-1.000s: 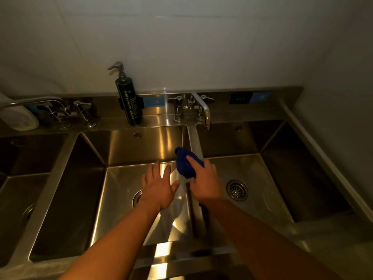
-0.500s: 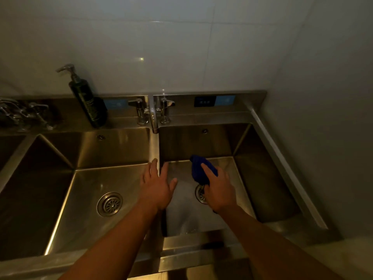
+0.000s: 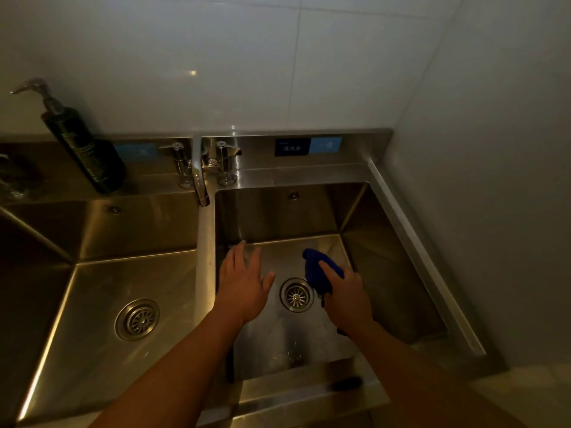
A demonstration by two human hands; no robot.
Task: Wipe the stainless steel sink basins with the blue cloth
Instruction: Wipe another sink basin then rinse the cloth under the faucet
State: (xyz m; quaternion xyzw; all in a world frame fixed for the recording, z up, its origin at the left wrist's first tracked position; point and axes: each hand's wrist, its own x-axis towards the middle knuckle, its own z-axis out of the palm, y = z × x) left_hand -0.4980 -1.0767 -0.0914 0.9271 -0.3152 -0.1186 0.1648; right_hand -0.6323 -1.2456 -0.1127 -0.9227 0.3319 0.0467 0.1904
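My right hand (image 3: 346,296) grips a bunched blue cloth (image 3: 318,271) inside the right stainless steel basin (image 3: 383,273), just right of its round drain (image 3: 296,295). My left hand (image 3: 244,279) hovers flat with spread fingers over the left part of the same basin, beside the divider (image 3: 205,257), and holds nothing. Whether either hand or the cloth touches the basin floor I cannot tell. The middle basin (image 3: 92,319) with its own drain (image 3: 137,319) lies to the left.
A faucet (image 3: 199,174) with two handles stands at the back above the divider. A dark pump bottle (image 3: 82,143) sits on the back ledge at left. A tiled wall closes the right side. Blue labels mark the backsplash.
Both hands moved right, from over the divider and middle basin into the right basin. The view turned right with them; the cloth now sits past the drain.
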